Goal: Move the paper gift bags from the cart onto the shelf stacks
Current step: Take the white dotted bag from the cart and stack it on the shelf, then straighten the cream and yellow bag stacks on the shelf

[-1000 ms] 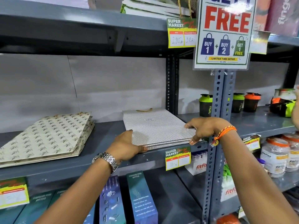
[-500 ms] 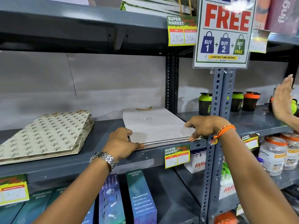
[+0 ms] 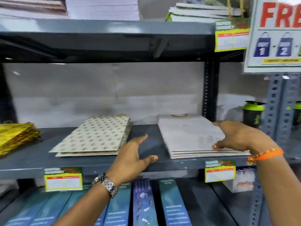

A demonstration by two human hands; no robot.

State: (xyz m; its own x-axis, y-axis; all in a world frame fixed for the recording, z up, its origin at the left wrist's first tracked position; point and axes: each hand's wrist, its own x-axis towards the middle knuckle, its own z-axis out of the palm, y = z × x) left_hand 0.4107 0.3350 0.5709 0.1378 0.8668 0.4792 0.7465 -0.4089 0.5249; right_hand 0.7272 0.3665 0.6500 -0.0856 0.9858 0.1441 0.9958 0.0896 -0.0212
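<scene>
A flat stack of white dotted paper gift bags lies on the grey middle shelf, at its right end. My right hand rests on the stack's right front corner, thumb against its edge. My left hand, a steel watch on the wrist, hovers open over the bare shelf between this stack and a stack of cream leaf-patterned bags. It holds nothing. A stack of yellow-gold bags lies at the far left. The cart is out of view.
The upper shelf holds more flat bag stacks. Blue and teal boxes stand on the shelf below. Price tags hang from the shelf edges. A grey perforated upright and shaker bottles stand right, under a promo sign.
My left hand has let go of the white stack's left corner and moved left, fingers spread. The view has swung left, bringing in the yellow bags. Another person's hand at the right is gone.
</scene>
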